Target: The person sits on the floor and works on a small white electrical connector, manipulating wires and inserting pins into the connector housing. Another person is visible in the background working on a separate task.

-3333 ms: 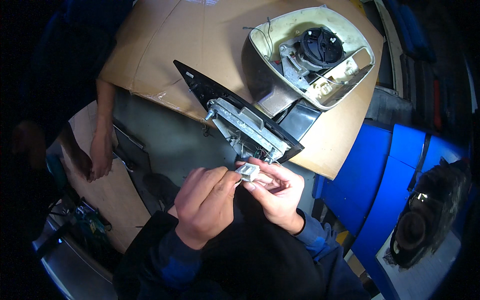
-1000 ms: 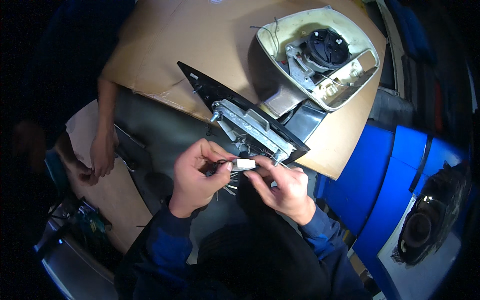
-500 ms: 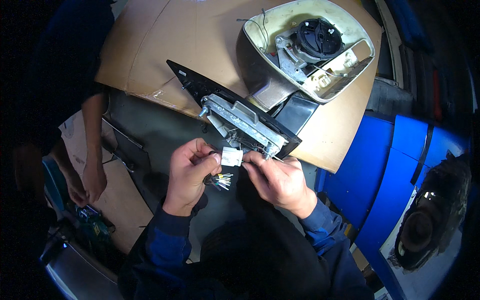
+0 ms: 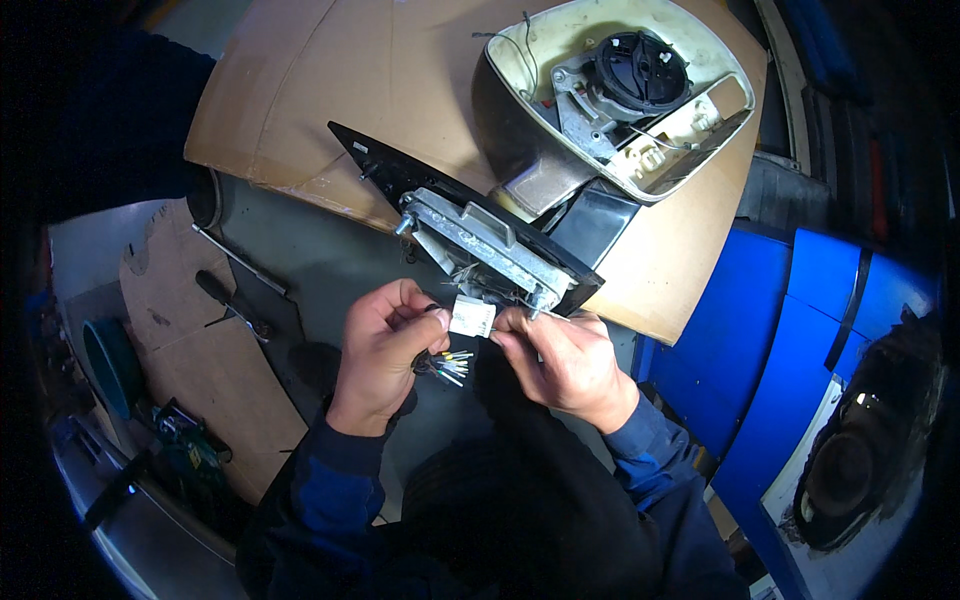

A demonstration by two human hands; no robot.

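A white connector is held between my hands, below the metal bracket on a black triangular mirror base. My left hand is closed on the connector's left end, where a black cable is; a bundle of thin wire ends fans out beneath. My right hand pinches at the connector's right end, fingers partly hidden. Behind, the mirror housing, pale inside, lies open with a black round unit and loose wires.
The work lies on a cardboard-covered surface. A person's dark sleeve is upper left. Lower left are cardboard, a green round container and tools. Blue panels and a dark oblong part stand right.
The other person's hands and forearms have left the view at the left. The connector is turned with a broad white face upward, and the wire ends below it now show clearly.
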